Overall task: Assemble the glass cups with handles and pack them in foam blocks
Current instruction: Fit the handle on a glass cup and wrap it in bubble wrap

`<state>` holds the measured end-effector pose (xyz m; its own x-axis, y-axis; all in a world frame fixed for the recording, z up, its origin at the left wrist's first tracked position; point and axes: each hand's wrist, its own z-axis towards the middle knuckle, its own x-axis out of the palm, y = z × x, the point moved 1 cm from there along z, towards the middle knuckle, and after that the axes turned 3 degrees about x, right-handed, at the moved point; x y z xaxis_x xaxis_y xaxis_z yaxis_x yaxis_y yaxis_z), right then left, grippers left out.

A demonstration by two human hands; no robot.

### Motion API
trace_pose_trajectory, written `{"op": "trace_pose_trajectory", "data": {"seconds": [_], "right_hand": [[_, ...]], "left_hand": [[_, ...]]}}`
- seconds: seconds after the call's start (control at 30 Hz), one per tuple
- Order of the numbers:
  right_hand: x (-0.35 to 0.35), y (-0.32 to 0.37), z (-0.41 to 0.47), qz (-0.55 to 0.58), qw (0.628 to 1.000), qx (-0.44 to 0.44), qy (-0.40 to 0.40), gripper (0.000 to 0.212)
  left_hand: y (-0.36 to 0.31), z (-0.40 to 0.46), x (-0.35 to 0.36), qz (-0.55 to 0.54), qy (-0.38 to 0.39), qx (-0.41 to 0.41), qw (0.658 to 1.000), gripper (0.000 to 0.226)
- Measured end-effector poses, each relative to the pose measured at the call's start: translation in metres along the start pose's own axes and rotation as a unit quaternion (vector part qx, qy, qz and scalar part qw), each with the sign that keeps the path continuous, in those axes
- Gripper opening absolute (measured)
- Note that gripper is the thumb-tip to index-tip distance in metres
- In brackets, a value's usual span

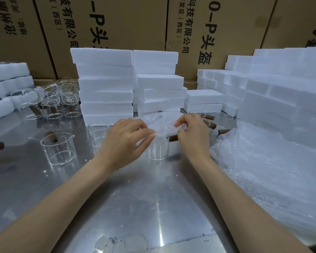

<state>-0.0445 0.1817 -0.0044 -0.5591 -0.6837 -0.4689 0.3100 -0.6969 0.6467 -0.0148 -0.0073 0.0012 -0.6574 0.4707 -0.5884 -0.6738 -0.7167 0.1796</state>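
Both hands, left hand point(125, 139) and right hand point(192, 133), pinch a bubble wrap sheet point(162, 125) above a glass cup point(158, 149) just below them; a careless tug could topple it.

Two bare forearms reach in from the lower corners, with no sleeve showing on either. The left hand point(125, 141) and the right hand point(193, 136) wear no gloves, rings or watch. Fingernails are short and unpainted.
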Motion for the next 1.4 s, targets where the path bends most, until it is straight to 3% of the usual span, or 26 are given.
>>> {"op": "trace_pose_trajectory", "data": {"seconds": [0.07, 0.17, 0.27, 0.33, 0.43, 0.7, 0.77, 0.87, 0.93, 1.0, 1.1, 1.23, 1.4], "right_hand": [[0.002, 0.0, 0.001, 0.031, 0.999, 0.027, 0.007, 0.025], [0.004, -0.006, 0.001, 0.083, 0.988, 0.123, 0.032, 0.049], [0.007, -0.011, 0.002, 0.076, 0.964, 0.205, 0.151, 0.045], [0.008, -0.009, 0.001, 0.058, 0.954, 0.198, 0.216, 0.035], [0.009, -0.007, 0.0, 0.086, 0.944, 0.213, 0.236, 0.023], [-0.001, 0.003, -0.001, 0.037, 0.937, 0.224, 0.264, 0.04], [-0.006, 0.007, -0.004, 0.045, 0.92, 0.232, 0.313, 0.044], [-0.015, 0.016, -0.007, 0.128, 0.87, 0.252, 0.404, 0.047], [-0.019, 0.021, -0.007, 0.215, 0.83, 0.256, 0.447, 0.051], [-0.022, 0.027, -0.008, 0.289, 0.8, 0.248, 0.463, 0.042], [-0.024, 0.032, -0.008, 0.333, 0.799, 0.241, 0.44, 0.042], [-0.022, 0.034, -0.007, 0.341, 0.847, 0.252, 0.322, 0.057], [-0.018, 0.029, -0.007, 0.274, 0.933, 0.179, 0.15, 0.038]], "left_hand": [[0.002, -0.002, 0.003, -0.01, -0.012, -0.042, 0.999, 0.016], [0.007, -0.003, 0.002, -0.06, -0.043, -0.149, 0.986, 0.007], [0.012, -0.003, 0.002, -0.095, -0.075, -0.228, 0.966, 0.01], [0.013, -0.003, 0.002, -0.11, -0.082, -0.252, 0.958, 0.013], [0.013, -0.004, 0.004, -0.13, -0.083, -0.275, 0.949, 0.006], [0.018, -0.003, 0.009, -0.17, -0.1, -0.315, 0.928, 0.013], [0.017, -0.003, 0.008, -0.189, -0.114, -0.32, 0.921, 0.004], [0.017, -0.004, 0.007, -0.21, -0.132, -0.335, 0.909, 0.021], [0.018, -0.004, 0.007, -0.184, -0.118, -0.307, 0.926, 0.021], [0.016, -0.004, 0.005, -0.157, -0.095, -0.253, 0.95, 0.02], [0.014, -0.004, 0.009, -0.146, -0.036, -0.202, 0.968, 0.02], [0.015, -0.006, 0.019, -0.143, 0.029, -0.251, 0.957, 0.034], [0.015, -0.011, 0.025, -0.161, 0.049, -0.262, 0.95, 0.089]]}}
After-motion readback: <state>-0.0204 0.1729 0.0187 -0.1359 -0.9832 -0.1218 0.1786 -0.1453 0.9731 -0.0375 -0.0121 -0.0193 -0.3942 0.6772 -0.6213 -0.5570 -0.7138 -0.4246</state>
